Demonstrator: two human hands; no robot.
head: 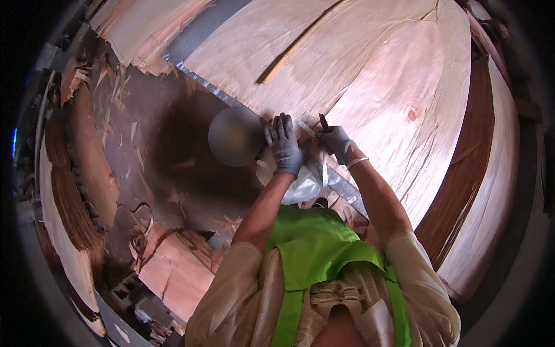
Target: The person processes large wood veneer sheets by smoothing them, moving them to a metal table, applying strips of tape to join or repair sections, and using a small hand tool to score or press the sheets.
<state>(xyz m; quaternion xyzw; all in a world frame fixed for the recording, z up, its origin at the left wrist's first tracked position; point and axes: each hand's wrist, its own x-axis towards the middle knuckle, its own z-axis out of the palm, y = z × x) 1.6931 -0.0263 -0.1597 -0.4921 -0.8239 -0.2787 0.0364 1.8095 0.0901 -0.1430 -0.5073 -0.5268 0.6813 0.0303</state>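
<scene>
My left hand [285,149], in a grey glove, lies flat with extended fingers at the near edge of a large wood veneer sheet [390,78]. It grasps nothing that I can see. My right hand [336,141], also gloved, is closed around a dark knife-like tool [324,123] whose tip points away from me over the veneer. Between the hands, a short pale strip [307,129] lies at the veneer's edge. Another pale strip [325,173] hangs over the table's metal edge [347,188]. Beneath my left hand is a translucent plastic bag [303,188].
A thin wooden stick [277,65] lies on the veneer. Stacked veneer [472,143] stands to the right, with another stack [69,191] at far left. Veneer scraps [177,264] litter the floor at lower left. A blurred round patch hides something left of my hands.
</scene>
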